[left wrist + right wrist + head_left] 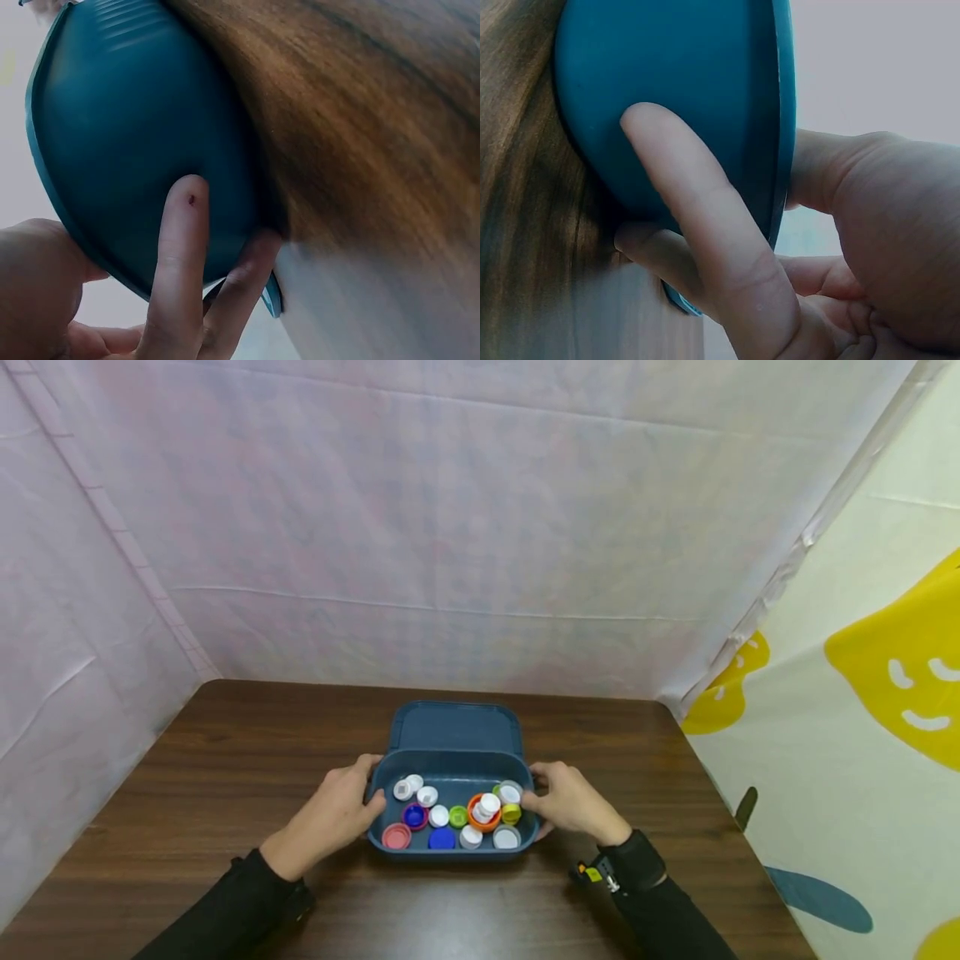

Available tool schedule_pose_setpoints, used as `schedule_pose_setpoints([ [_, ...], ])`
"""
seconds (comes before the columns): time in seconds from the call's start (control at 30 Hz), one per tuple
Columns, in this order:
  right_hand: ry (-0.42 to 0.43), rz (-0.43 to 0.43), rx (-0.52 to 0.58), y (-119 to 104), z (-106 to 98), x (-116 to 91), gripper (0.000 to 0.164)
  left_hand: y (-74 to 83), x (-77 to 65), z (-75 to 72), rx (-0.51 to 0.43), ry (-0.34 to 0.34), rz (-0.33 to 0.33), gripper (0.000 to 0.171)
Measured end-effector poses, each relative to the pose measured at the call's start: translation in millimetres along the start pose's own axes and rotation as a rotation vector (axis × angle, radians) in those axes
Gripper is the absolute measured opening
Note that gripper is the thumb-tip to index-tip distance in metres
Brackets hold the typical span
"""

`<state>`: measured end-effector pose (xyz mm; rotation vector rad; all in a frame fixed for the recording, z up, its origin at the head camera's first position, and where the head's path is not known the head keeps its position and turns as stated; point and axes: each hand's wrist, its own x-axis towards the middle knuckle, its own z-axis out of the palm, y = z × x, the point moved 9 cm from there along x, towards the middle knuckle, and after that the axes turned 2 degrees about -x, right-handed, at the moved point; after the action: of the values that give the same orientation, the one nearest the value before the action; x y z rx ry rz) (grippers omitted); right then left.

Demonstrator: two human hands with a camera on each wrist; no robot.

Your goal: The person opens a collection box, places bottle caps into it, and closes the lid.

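A dark blue plastic box [456, 855] stands at the middle of the wooden table, its lid [456, 727] folded back behind it. Several bottle caps lie inside, among them a pink cap [396, 837], a blue cap [442, 838], a yellow cap [511, 814] and white ones. My left hand [333, 806] grips the box's left end, thumb over the rim and fingers along the outer wall [135, 112]. On the opposite end, my right hand [573, 802] holds the box the same way, fingers against the outer wall [682, 60]. Whether the base is slightly raised, I cannot tell.
The dark brown table [247, 752] reaches back to a pale hanging sheet [435, 527]. At the right hangs a white cloth with yellow shapes [907, 668], beside the table's right edge. A dark sleeve covers each forearm.
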<state>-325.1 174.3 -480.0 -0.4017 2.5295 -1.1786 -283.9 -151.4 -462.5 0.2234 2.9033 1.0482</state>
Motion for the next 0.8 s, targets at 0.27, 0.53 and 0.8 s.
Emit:
schedule_pose_setpoints([
  [0.27,-0.015,-0.007,-0.007,1.9,-0.6,1.7,0.049,-3.1,-0.2,1.6,-0.029,-0.016,-0.029,0.062],
  [0.53,-0.019,-0.009,0.004,2.4,-2.7,2.3,0.048,-2.1,0.7,0.3,-0.025,-0.005,-0.038,0.062],
  [0.8,0.005,0.002,0.001,-2.4,-2.2,-1.3,0.05,-1.8,-0.7,0.4,-0.027,-0.007,-0.06,0.064],
])
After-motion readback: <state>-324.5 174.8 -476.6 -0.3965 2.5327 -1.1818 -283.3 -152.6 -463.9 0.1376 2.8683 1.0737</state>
